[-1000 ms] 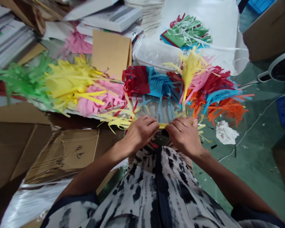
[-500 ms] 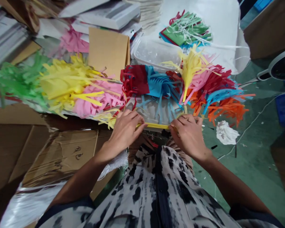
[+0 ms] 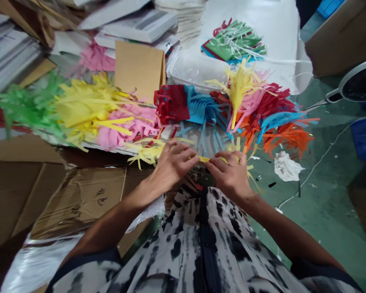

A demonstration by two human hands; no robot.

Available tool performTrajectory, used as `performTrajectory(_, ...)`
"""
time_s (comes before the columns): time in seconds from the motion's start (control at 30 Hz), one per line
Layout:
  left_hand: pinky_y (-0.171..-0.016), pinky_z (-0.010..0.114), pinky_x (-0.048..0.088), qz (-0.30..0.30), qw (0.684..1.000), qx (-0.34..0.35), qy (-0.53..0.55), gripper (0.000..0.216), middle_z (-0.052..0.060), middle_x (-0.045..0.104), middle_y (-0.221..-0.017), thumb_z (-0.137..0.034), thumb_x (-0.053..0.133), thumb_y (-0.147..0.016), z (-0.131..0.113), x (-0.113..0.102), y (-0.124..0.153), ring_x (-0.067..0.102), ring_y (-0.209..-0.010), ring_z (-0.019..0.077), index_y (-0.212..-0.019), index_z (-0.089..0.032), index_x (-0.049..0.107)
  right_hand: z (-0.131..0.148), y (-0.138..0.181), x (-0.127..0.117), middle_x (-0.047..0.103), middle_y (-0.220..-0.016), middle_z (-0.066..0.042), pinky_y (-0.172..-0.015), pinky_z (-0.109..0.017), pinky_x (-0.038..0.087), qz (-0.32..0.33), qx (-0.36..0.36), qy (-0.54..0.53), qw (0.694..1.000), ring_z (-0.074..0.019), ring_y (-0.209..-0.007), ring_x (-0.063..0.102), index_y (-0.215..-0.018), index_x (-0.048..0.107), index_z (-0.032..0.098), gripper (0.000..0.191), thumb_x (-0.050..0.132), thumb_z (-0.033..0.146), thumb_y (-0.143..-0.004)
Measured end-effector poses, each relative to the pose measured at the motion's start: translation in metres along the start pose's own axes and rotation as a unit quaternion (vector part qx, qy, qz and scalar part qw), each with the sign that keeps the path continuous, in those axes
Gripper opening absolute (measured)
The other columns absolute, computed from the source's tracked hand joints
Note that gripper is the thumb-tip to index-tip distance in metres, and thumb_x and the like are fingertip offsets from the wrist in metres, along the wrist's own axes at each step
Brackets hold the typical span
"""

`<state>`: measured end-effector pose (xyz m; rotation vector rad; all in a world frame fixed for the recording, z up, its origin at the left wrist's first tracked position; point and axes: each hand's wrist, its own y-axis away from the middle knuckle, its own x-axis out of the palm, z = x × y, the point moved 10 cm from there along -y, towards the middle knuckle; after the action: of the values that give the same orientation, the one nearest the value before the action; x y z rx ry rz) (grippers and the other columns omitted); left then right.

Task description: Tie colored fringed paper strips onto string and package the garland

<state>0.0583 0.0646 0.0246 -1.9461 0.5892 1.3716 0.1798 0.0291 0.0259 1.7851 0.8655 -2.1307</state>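
Observation:
Between my two hands runs a yellow tissue-paper tassel (image 3: 203, 159), twisted narrow in its middle, with loose fringe strips spreading out past each hand. My left hand (image 3: 177, 162) pinches it on one side, fingers closed. On the other side my right hand (image 3: 229, 169) grips it with bent fingers, close to the left one. Just beyond lie a fringed blue paper piece (image 3: 199, 110) and a fringed red paper piece (image 3: 175, 103). To the right rests a pile of finished-looking tassels, among them a yellow tassel (image 3: 240, 87) and an orange tassel (image 3: 288, 138).
Fringed yellow paper (image 3: 82, 106), pink paper (image 3: 122, 126) and green paper (image 3: 33, 106) cover the table's left. Behind stand a tan folded card (image 3: 138, 67) and a clear plastic tray (image 3: 195, 67). A cardboard box (image 3: 88, 199) is below left; a fan (image 3: 360, 83) is at right.
My hands have come closer together along the yellow tassel, so less of its twisted middle shows between them. The view has shifted slightly.

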Motion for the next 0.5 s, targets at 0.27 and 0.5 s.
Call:
performTrajectory(0.27, -0.112, 0.055, 0.041, 0.038, 0.998, -0.003, 0.045, 0.035, 0.000, 0.075, -0.123, -0.009, 0.055, -0.103, 0.009, 0.011, 0.021, 0.067, -0.122, 0.0239, -0.126, -0.034, 0.062, -0.032, 0.030, -0.030, 0.083, -0.107, 0.000, -0.100, -0.049, 0.027, -0.071, 0.010, -0.007, 0.997, -0.0286, -0.118, 0.063, -0.110, 0.074, 0.027, 0.021, 0.061, 0.013, -0.100)
performTrajectory(0.5, -0.092, 0.045, 0.044, 0.000, 1.000, 0.014, 0.019, 0.019, 0.001, 0.080, -0.104, -0.022, 0.058, -0.106, -0.001, 0.006, 0.002, 0.069, -0.104, 0.0227, -0.116, -0.030, 0.073, -0.009, 0.000, -0.010, 0.082, -0.105, -0.002, -0.097, -0.047, 0.028, -0.027, 0.042, -0.006, 0.999, -0.0270, -0.113, 0.063, -0.110, 0.075, 0.026, 0.015, 0.063, 0.021, -0.103)
